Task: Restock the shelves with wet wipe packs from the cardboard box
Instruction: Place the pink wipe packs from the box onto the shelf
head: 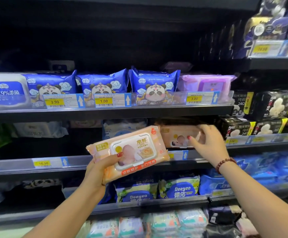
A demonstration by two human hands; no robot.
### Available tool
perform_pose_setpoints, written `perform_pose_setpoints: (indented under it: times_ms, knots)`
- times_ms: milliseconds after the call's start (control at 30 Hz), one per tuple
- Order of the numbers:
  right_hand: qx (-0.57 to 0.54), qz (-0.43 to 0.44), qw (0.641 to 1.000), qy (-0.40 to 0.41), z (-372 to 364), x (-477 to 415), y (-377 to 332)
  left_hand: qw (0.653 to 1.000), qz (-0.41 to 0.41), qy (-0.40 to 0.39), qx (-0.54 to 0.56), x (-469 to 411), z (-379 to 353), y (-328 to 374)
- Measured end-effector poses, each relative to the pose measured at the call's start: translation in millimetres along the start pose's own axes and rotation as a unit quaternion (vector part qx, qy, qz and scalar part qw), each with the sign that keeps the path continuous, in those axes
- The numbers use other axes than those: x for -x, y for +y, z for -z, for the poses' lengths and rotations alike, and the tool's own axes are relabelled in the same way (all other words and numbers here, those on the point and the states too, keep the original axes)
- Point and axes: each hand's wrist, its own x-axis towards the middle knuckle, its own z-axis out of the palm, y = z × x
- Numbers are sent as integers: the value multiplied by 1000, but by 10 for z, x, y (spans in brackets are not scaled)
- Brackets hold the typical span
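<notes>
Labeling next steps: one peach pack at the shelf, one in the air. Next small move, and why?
Probably the right hand pushes its peach pack back onto the middle shelf and lets go: it grips that pack at the shelf's front edge, while the left hand holds a second pack in front.

Peach wet wipe pack point(127, 152), white flip lid, tilted before middle shelf point(10, 170), second peach pack point(177, 136) face-out on it
</notes>
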Motion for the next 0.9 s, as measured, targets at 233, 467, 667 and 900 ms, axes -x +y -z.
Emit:
perform_pose_setpoints:
  times_ms: [233,467,667,900]
  knots:
    - [-359,-56,895,-260,145,240,-348,999,3,-17,-31,-127,-694,-30]
    - [-350,-90,926,-114,211,111,-23,985,-47,-53,-159,-445,-1256,-97]
    - [-291,-109,950,-35,130,-4,251,933,-41,-40,-355,-671,-1551,-77]
    - [-231,-91,968,-48,112,-138,374,899,-105,-66,-420,-813,-1581,-188]
